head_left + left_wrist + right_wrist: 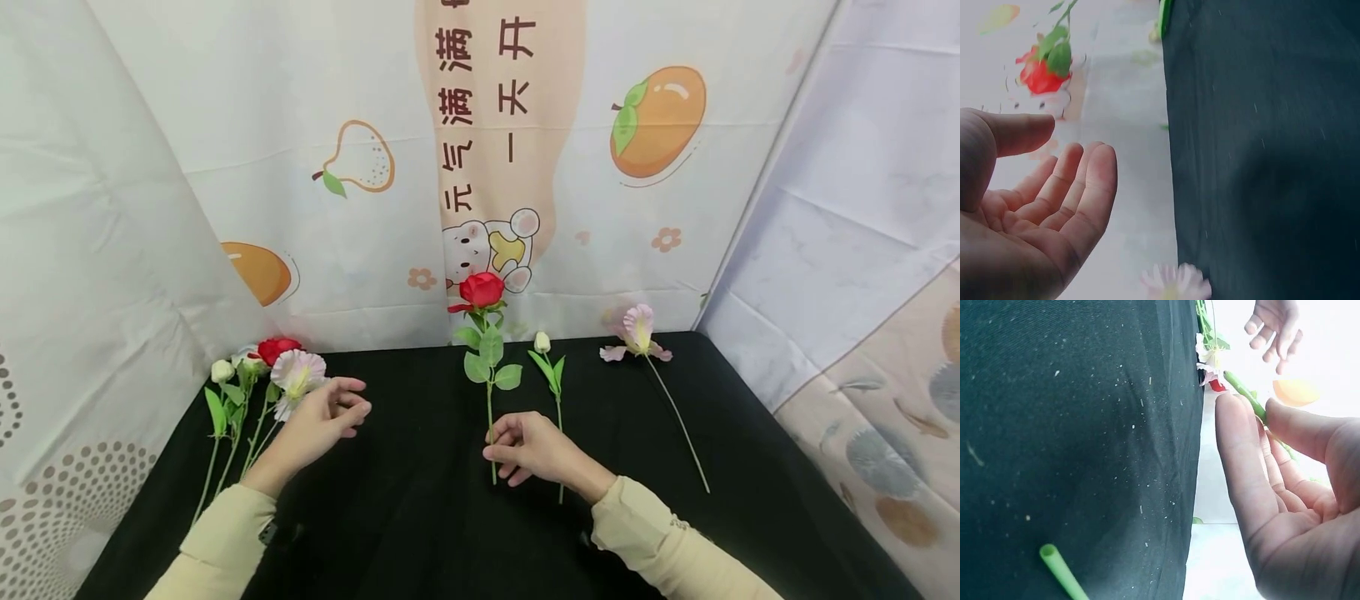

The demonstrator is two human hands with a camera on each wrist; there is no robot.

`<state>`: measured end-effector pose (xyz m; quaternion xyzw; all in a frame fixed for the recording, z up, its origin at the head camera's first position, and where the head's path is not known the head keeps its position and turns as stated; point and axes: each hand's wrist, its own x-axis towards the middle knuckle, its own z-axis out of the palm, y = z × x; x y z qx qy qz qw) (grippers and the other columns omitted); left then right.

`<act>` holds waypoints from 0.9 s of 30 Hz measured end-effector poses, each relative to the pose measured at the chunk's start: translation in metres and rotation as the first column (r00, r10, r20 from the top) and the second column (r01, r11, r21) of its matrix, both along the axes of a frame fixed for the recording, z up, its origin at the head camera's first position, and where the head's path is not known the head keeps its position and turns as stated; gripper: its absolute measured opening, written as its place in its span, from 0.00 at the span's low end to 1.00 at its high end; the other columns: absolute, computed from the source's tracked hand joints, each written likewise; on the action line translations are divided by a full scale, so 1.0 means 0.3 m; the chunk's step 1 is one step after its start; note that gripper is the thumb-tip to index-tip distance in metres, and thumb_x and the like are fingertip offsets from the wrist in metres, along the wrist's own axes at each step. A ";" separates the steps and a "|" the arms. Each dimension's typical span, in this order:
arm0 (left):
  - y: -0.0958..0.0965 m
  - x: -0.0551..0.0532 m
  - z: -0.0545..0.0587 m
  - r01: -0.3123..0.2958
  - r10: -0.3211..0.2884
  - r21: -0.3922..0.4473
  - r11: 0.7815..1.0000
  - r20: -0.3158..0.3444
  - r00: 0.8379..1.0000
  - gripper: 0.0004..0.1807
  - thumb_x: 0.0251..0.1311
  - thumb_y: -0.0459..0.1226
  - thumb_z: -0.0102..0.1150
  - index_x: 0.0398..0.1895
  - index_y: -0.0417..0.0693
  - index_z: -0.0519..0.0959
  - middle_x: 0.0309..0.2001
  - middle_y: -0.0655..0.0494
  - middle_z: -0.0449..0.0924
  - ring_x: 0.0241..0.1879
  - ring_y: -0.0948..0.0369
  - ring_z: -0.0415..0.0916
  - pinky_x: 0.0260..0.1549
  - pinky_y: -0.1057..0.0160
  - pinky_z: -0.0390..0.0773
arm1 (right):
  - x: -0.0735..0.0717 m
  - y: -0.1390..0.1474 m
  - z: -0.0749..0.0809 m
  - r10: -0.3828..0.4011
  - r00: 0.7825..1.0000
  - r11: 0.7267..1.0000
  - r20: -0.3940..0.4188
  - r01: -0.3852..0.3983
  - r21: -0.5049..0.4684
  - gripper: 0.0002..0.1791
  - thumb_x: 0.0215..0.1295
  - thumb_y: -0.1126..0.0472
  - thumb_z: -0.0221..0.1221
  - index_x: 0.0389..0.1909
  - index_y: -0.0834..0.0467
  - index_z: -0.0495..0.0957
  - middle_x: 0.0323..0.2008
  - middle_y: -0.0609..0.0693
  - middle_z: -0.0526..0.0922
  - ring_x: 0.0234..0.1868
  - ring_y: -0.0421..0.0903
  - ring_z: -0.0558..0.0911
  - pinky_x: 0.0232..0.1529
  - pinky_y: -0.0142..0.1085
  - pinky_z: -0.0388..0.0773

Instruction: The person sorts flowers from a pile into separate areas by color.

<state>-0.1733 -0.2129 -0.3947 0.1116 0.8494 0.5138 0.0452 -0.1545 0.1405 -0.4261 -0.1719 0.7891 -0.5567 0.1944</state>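
Observation:
My right hand [534,448] pinches the green stem of an artificial red rose [482,290] between thumb and fingers, holding it upright. In the right wrist view the lower end of that stem [1244,394] sticks out past the fingertips. My left hand [321,423] holds nothing; in the left wrist view its fingers are loosely bent and the thumb stands apart. It is near a group of flowers on the left: a pale pink iris [298,372], another red rose [279,347] and a white tulip bud [222,371].
On the black tablecloth [420,500], a white tulip [542,342] lies just right of the held rose. Farther right lies a pink iris [637,330] on a long stem. A printed curtain [360,267] stands behind the table, with white cloth at both sides.

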 end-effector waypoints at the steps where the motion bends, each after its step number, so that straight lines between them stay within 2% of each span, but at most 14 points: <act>1: -0.019 0.002 0.000 -0.004 0.004 -0.010 1.000 0.001 1.000 0.24 0.73 0.40 0.60 0.64 0.36 0.70 0.49 0.42 0.80 0.46 0.46 0.82 0.40 0.56 0.86 | 0.000 0.001 -0.002 0.000 1.000 1.000 0.000 0.000 0.005 0.07 0.68 0.63 0.66 0.41 0.62 0.81 0.32 0.56 0.85 0.28 0.55 0.86 0.27 0.44 0.86; 4: -0.079 0.006 0.001 -0.026 0.026 -0.051 0.998 0.003 1.000 0.24 0.73 0.40 0.60 0.64 0.35 0.70 0.49 0.41 0.80 0.46 0.48 0.82 0.39 0.57 0.86 | -0.003 0.004 -0.006 -0.003 1.000 1.000 -0.002 0.003 0.011 0.07 0.67 0.63 0.67 0.41 0.62 0.81 0.33 0.57 0.85 0.27 0.55 0.85 0.26 0.44 0.86; 7: -0.144 0.008 0.002 -0.052 0.049 -0.114 0.992 -0.022 0.999 0.24 0.73 0.40 0.60 0.63 0.33 0.70 0.48 0.41 0.80 0.44 0.48 0.83 0.37 0.58 0.86 | -0.005 0.007 -0.009 -0.007 1.000 1.000 0.006 0.007 0.012 0.07 0.67 0.63 0.67 0.41 0.62 0.81 0.33 0.59 0.84 0.26 0.53 0.84 0.26 0.44 0.86; 14: -0.273 0.012 0.003 -0.137 0.118 -0.254 0.957 -0.089 0.989 0.24 0.73 0.42 0.59 0.61 0.31 0.72 0.46 0.41 0.81 0.37 0.55 0.83 0.33 0.58 0.86 | -0.008 0.015 -0.011 -0.021 1.000 1.000 0.012 0.020 0.019 0.07 0.67 0.63 0.67 0.41 0.62 0.81 0.34 0.61 0.83 0.25 0.49 0.83 0.26 0.44 0.86; 22: -0.372 0.022 0.002 -0.191 0.171 -0.376 0.907 -0.086 0.982 0.26 0.73 0.48 0.57 0.58 0.33 0.73 0.45 0.41 0.81 0.35 0.51 0.84 0.29 0.60 0.83 | -0.016 0.021 -0.014 -0.017 0.999 1.000 0.042 0.016 0.019 0.08 0.67 0.63 0.67 0.41 0.63 0.80 0.33 0.58 0.83 0.24 0.48 0.83 0.27 0.45 0.86; 27: -0.429 0.029 -0.006 -0.177 0.172 -0.420 0.890 -0.049 0.984 0.26 0.74 0.46 0.57 0.57 0.29 0.72 0.44 0.38 0.82 0.33 0.51 0.84 0.29 0.59 0.83 | -0.022 0.014 -0.015 -0.012 0.998 1.000 0.063 0.011 0.025 0.09 0.67 0.63 0.67 0.42 0.63 0.80 0.33 0.55 0.83 0.24 0.48 0.83 0.27 0.45 0.86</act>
